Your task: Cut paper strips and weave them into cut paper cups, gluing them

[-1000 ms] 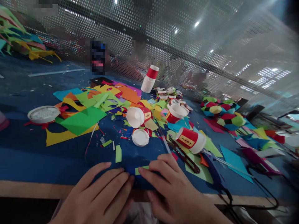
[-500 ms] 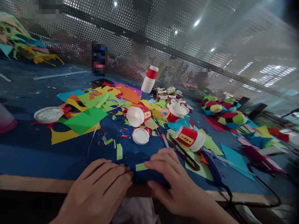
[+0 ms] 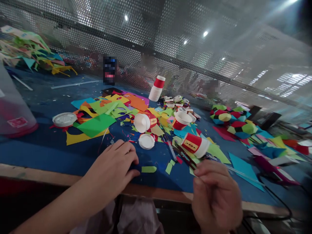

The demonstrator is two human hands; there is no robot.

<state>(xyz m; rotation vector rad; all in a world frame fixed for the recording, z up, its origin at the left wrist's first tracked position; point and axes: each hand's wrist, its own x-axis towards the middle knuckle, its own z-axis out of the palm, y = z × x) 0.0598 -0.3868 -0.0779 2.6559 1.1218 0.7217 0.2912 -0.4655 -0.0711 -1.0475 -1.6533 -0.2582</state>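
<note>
My left hand (image 3: 117,167) rests on the blue tabletop near its front edge. Its fingers are bent, the thumb is apart from them, and nothing shows in its grasp. Just right of its fingertips lies a light green paper strip (image 3: 149,169). My right hand (image 3: 218,193) is closed, thumb and fingertips together at the near end of a long dark brown tool (image 3: 185,156); the fingers cover that end. Behind the tool a red and white paper cup (image 3: 195,145) lies on its side. Small green paper pieces (image 3: 169,167) lie between the hands.
Another tipped cup (image 3: 142,123), a white lid (image 3: 146,141) and coloured paper scraps (image 3: 97,125) spread across the middle. A cup stack (image 3: 157,88) stands behind. At left is a translucent container (image 3: 14,107). A purple tool (image 3: 275,170) and paper balls (image 3: 241,125) lie right.
My right hand has left the green strip and moved right to the brown tool. My left hand has moved forward, its fingers coming apart from the thumb. The view has shifted slightly.
</note>
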